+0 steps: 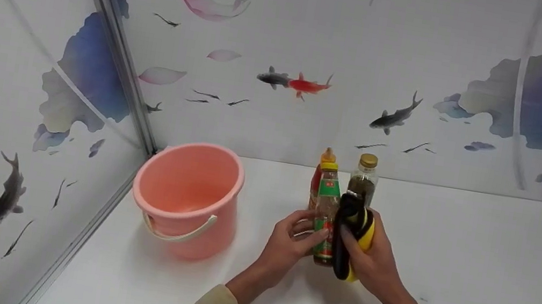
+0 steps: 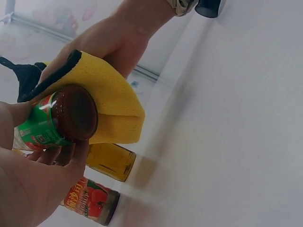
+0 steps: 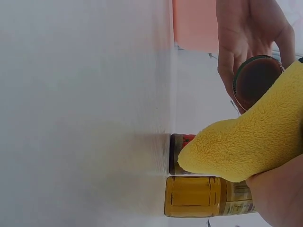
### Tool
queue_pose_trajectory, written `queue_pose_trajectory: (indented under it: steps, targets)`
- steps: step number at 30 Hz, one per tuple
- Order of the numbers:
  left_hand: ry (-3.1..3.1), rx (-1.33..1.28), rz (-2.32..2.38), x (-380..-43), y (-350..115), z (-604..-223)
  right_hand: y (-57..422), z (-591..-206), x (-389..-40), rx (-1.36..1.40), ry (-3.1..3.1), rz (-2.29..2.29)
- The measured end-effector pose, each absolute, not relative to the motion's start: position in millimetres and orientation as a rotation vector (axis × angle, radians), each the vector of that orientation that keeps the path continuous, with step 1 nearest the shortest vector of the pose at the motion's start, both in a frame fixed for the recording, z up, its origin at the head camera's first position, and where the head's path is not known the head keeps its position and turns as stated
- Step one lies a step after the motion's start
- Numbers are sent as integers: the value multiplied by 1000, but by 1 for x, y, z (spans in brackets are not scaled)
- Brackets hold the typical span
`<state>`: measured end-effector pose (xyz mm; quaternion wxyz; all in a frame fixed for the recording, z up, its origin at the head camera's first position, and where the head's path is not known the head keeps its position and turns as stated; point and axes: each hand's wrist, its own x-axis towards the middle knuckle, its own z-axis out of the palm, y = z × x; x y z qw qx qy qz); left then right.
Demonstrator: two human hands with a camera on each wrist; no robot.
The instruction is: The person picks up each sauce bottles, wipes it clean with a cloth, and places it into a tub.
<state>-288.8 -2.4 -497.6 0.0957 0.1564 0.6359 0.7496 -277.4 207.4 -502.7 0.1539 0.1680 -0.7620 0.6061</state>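
Note:
In the head view my left hand (image 1: 283, 244) grips a sauce bottle (image 1: 329, 189) with a green label and yellow cap. The bottle is held upright, raised off the table. Its dark reddish base (image 2: 75, 113) faces the left wrist camera. My right hand (image 1: 382, 259) holds a folded yellow cloth (image 3: 246, 137) with a black side and edging. In the left wrist view the cloth lies against the bottle's side. Part of the bottle is hidden by my fingers and the cloth.
Behind my hands stand a tomato ketchup bottle (image 2: 90, 201) and a gold-capped glass bottle (image 1: 366, 173) with amber-looking contents. To the left is a pink bucket (image 1: 203, 234) with a white handle. Printed wall panels (image 1: 286, 127) border the white table (image 1: 475, 271) at the back and left.

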Motion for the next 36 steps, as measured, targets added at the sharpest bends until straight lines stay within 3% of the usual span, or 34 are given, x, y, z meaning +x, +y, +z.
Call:
queue_pose_trajectory:
  steps: [36]
  targets:
    - [1949,608,1941,-283,-1,-501,210,-496,-276,360,-2158,1713]
